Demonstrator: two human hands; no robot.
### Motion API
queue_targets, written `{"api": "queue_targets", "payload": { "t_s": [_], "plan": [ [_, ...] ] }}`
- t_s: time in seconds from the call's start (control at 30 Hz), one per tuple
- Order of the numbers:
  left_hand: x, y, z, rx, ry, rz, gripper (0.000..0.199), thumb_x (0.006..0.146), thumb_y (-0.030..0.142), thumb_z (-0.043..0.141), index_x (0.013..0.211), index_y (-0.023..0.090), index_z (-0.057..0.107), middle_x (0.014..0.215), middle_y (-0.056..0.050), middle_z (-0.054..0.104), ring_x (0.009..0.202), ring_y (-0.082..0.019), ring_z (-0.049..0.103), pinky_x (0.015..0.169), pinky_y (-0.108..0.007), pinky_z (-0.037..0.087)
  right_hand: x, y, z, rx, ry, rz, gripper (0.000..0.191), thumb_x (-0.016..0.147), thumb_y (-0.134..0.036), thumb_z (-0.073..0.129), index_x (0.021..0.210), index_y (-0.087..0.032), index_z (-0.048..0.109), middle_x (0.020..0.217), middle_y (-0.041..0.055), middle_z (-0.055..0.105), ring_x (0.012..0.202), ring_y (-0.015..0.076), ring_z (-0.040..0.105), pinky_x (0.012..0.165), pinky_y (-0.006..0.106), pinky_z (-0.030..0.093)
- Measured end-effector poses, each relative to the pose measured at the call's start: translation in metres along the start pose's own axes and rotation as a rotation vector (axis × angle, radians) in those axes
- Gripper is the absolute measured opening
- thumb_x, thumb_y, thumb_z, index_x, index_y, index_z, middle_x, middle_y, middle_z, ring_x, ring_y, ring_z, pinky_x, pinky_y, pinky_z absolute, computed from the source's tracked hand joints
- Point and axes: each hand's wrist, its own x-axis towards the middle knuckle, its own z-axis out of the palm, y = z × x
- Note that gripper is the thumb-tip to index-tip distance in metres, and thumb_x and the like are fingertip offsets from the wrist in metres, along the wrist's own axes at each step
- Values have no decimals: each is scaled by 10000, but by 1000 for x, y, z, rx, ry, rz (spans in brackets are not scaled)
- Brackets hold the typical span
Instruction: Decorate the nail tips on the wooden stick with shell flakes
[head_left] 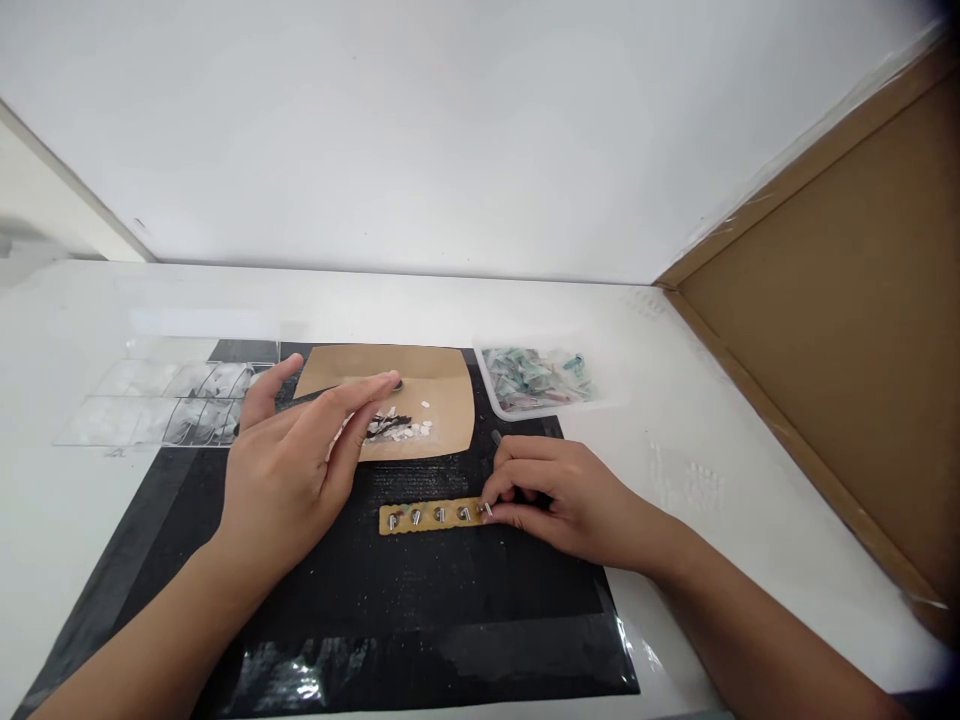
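My left hand (289, 465) is raised over the brown card, thumb and fingers pinched together. A small dark round piece (398, 385) shows at its fingertips. A narrow tan strip (403, 528) with a wavy edge lies on the black mat, carrying a row of several small round pieces with shiny metal pins. My right hand (559, 495) is closed at the right end of this strip, with thumb and fingertip around a small metal pin (488, 509). Above its knuckles a thin grey stick end (496, 437) pokes out; the rest is hidden.
A brown card (442, 365) with white flakes (409, 432) and dark slivers lies on the black mat (450, 640). Behind it to the right is a plastic tub (491, 395) of greenish packets. A clear compartment box (112, 400) stands left. A brown panel (840, 250) borders the right.
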Motion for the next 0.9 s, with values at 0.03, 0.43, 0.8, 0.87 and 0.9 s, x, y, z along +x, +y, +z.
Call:
{"api": "queue_targets", "payload": {
  "t_s": [0.03,0.43,0.8,0.87,0.9],
  "plan": [
    [0,0,0,4,-5,-1,351,1052,185,650,1379,309,675,1127,22,848,726,-146,798,1286,-516,389,0,0,0,1,-7,3,50,999,-218,727,1023,-244,762,953,6,666,821,130,620,707,248,457],
    [-2,-6,-2,83,-9,96,90,1011,227,719,1057,296,755,903,37,838,817,-210,794,1210,-610,393,-1,-8,-4,-73,-57,6,73,966,-272,756,1027,-237,737,932,18,665,835,163,616,703,280,474],
    [-3,-11,6,18,-3,27,204,1052,261,630,1172,255,795,1094,-73,736,744,-169,658,857,-416,518,-1,-11,-3,-170,-61,3,107,953,-286,774,1006,-218,711,920,4,656,823,150,597,700,269,451],
    [-2,-11,5,33,14,42,197,1058,259,624,1150,269,797,1030,-47,766,799,-185,693,903,-419,503,-1,-12,-3,-183,-55,-6,102,951,-284,772,995,-214,712,922,8,662,827,153,602,704,267,457],
    [-2,-11,3,32,24,46,196,1062,261,618,1151,270,793,1015,-36,787,834,-193,715,941,-425,493,-1,-13,-4,-185,-50,-12,110,947,-293,777,990,-213,714,925,10,667,830,154,606,707,267,463]
  ]
}}
